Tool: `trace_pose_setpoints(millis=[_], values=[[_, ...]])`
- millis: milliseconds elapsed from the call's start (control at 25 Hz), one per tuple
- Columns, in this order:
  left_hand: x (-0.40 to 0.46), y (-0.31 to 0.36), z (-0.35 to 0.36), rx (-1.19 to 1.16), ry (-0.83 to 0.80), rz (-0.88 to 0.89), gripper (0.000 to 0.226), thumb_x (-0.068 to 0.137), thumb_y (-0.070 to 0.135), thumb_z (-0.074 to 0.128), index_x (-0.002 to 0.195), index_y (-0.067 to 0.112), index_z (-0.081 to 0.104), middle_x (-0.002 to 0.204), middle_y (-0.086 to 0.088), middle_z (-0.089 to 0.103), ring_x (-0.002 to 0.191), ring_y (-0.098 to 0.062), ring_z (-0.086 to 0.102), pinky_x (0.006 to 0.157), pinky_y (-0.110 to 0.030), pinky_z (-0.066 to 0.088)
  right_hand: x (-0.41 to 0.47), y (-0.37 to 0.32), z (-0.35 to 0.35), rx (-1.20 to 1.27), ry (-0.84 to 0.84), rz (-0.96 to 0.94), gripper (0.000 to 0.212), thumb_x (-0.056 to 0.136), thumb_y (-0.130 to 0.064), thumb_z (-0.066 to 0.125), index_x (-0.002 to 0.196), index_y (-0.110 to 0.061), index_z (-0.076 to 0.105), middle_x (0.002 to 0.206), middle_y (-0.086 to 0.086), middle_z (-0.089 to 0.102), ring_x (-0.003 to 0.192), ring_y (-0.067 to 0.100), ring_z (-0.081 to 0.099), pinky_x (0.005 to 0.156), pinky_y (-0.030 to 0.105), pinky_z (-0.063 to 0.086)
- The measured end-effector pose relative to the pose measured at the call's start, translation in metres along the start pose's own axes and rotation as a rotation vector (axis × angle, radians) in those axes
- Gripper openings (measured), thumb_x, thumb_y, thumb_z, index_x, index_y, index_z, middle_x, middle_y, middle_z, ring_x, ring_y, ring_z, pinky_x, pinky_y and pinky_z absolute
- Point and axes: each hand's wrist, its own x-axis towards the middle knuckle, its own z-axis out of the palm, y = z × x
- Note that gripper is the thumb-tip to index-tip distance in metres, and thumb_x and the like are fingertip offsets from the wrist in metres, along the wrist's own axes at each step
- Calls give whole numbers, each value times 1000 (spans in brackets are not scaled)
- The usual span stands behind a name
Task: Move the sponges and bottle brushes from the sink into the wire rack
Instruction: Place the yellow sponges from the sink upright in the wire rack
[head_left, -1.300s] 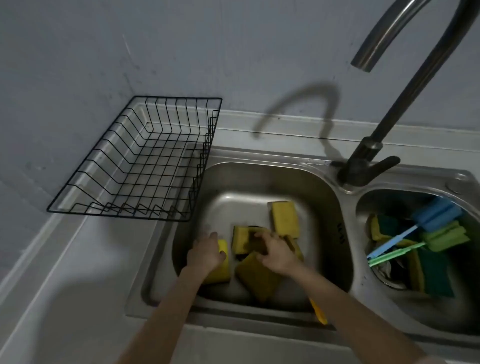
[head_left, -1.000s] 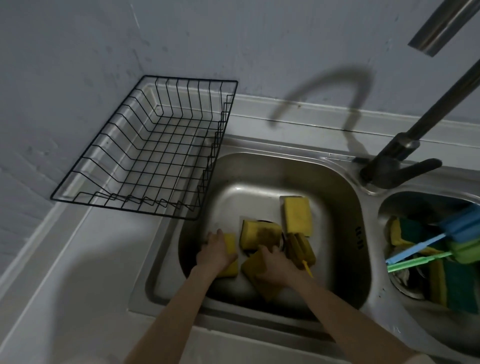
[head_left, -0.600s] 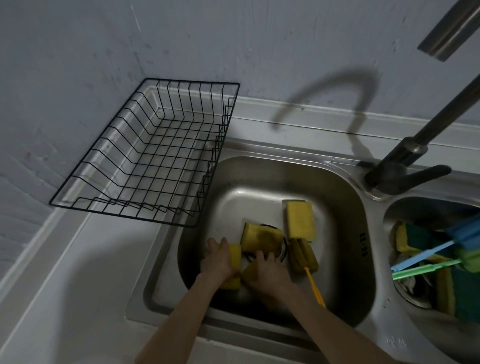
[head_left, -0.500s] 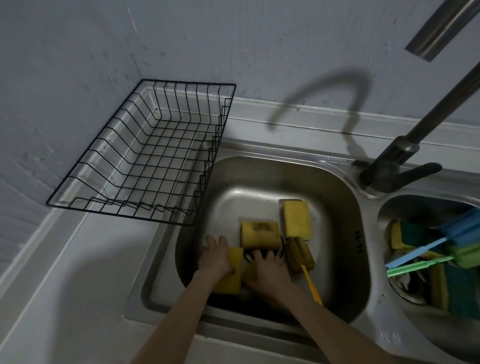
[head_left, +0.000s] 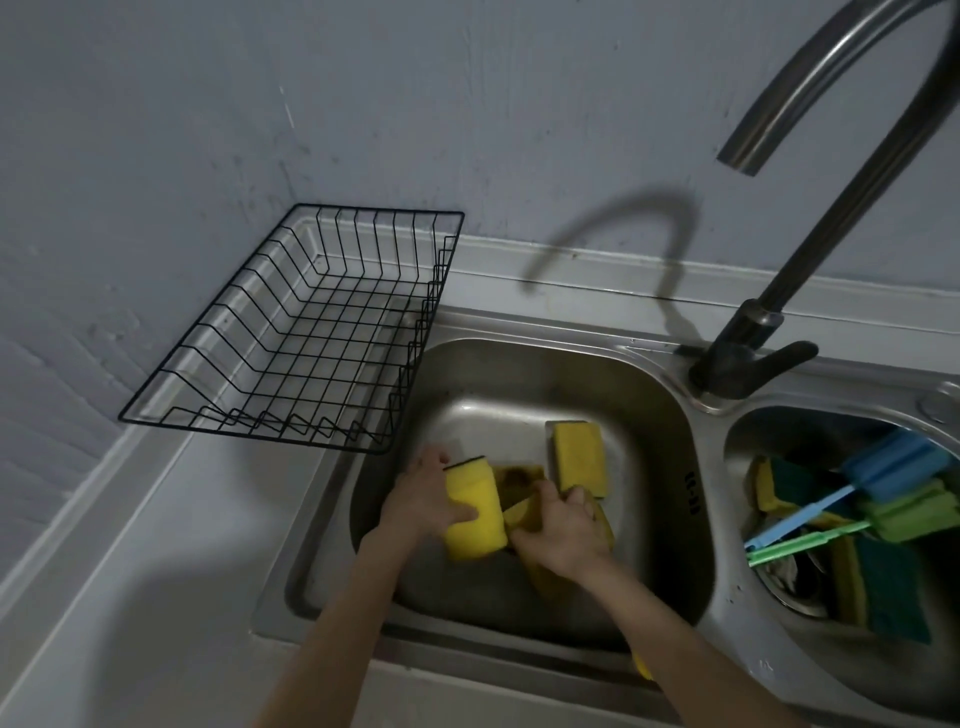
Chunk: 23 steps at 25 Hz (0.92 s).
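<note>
Because the double sink is sunk into the counter, everything loose is gathering on its two floors, and that is where both hands are working. Lying at ten o'clock from the left basin, the wire rack is sitting empty on the counter with one edge hanging over the sink rim, probably so lifted things are travelling only a short way and dripping back into the steel. Over at three o'clock, the right basin is holding the bottle brushes, blue and green, lying across a pile of sponges, none of them being touched. Nearer the middle, a yellow sponge is leaning at twelve o'clock from the hands. The left hand is lifting another yellow sponge, fingers wrapping behind it and thumb pressing its front. The right hand is curling over a further sponge below; I cannot tell how firmly those fingers are closing.
</note>
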Motion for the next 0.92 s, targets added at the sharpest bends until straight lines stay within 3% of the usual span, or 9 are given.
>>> trace_pose_setpoints(millis=[360,480,600,800,920], values=[[-50,27,-39,-55,94,193,73,74,35,68,132,10,33,133,-14,41,120,-27,43,92,-29,36,-29,1,-55,353,196,-53,55,80,-30,61,122,-11,31,127,17,32,121,37,38,104,38,35],[-70,30,-57,-112,128,220,68,74,37,67,129,10,37,127,-10,48,109,-21,47,85,-29,37,-43,-7,-69,478,217,-161,51,82,-27,58,125,-27,31,121,13,32,111,27,39,102,40,37],[-88,34,-69,-167,170,246,58,74,39,67,121,13,43,108,2,49,93,-11,44,76,-23,33,-53,-13,-85,539,219,-255,49,87,-28,50,131,-42,34,118,8,28,103,20,34,101,36,36],[-104,37,-92,-240,297,301,58,75,38,66,123,15,42,104,6,44,95,-11,42,79,-26,33,-62,-32,-105,574,278,-309,39,84,-39,56,121,-38,44,116,6,32,101,19,39,89,28,36],[-107,34,-108,-273,336,333,58,76,38,65,124,17,41,106,7,44,94,-10,44,78,-26,35,-63,-50,-115,555,331,-346,37,81,-39,60,115,-34,47,119,10,38,107,22,42,95,33,41]])
